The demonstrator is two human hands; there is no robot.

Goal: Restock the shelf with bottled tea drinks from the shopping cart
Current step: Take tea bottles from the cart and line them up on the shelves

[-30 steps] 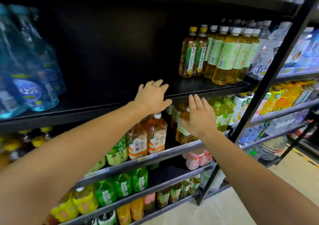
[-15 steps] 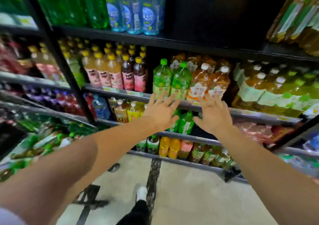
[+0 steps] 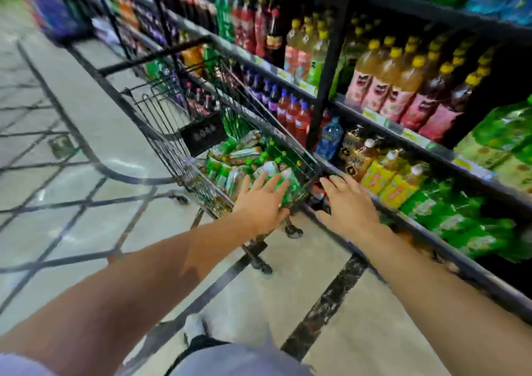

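The fingers point(image 3: 266, 181) of the left hand point(image 3: 263, 205) are straight and spread, palm down, holding nothing; they reach over the near end of a black wire-mesh shopping cart point(image 3: 172, 145), and whether they touch the bottles under them is hard to tell. The fingers point(image 3: 335, 181) of the right hand point(image 3: 349, 207) are likewise straight and slightly fanned, empty, hovering just right of the cart's near corner, in front of a low shelf edge. Both forearms stretch forward from the bottom corners, bare, with a pale sleeve edge at lower left.

Inside the cart lies a jumbled heap of plastic tea bottles with green labels and amber liquid point(image 3: 247, 159), lying on their sides; motion blur smears their print. A dark placard hangs at the cart's far end, its text unreadable.

To the right runs a black metal shelving unit point(image 3: 325, 58) with grey-edged tiers. On it stand amber bottles with yellow caps and pink labels point(image 3: 385, 87), red drinks with blue caps point(image 3: 293, 113), and yellow-labelled bottles point(image 3: 388, 179) lower down. Green packs point(image 3: 460, 220) at the near right are blurred and cut off by the frame.

The floor point(image 3: 86, 174) is glossy pale tile with dark lines. A white shoe point(image 3: 195, 325) shows at the bottom.
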